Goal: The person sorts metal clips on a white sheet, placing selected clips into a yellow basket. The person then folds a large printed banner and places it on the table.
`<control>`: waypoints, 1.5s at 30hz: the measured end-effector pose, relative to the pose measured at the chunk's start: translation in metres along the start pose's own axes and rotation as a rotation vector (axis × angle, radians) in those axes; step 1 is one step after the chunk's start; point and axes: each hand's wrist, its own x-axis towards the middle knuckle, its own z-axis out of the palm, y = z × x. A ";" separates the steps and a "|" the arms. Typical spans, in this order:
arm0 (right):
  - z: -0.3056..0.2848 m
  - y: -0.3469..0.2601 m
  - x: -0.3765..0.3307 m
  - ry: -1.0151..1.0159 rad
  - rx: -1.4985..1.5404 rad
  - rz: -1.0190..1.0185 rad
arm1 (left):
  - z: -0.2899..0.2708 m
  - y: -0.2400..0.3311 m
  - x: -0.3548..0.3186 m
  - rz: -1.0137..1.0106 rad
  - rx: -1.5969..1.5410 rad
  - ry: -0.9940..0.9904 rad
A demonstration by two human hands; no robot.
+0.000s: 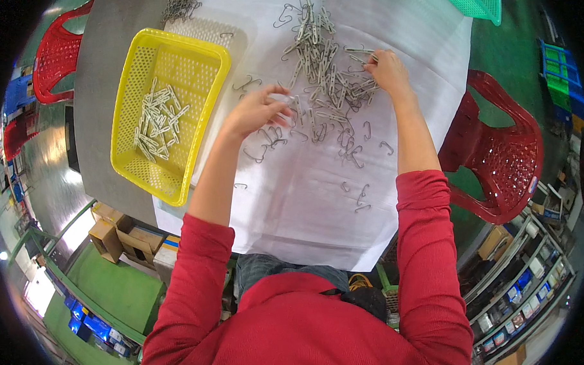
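A heap of pale, slim clips with grey wire hooks [320,59] spreads over the white sheet [293,208] in front of me. At the heap's right edge, my right hand [387,71] has its fingers closed on one hooked clip [359,51]. My left hand [258,111] hovers at the heap's left side, its fingers apart and slightly blurred; I see nothing held in it. Loose wire hooks [274,138] lie just below that hand. To the left, a yellow perforated basket [220,88] holds many pale clips [158,119] without visible hooks.
More wire hooks [363,196] are scattered nearer me. A dark tangle of wire pieces [181,6] sits at the far left. A green basket [485,2] stands at the far right corner. Red plastic chairs [496,143] flank the table, and cardboard boxes [107,237] stand at lower left.
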 end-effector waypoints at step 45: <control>0.013 -0.056 -0.031 -0.120 0.350 0.077 | 0.002 -0.009 0.020 0.081 -0.614 0.022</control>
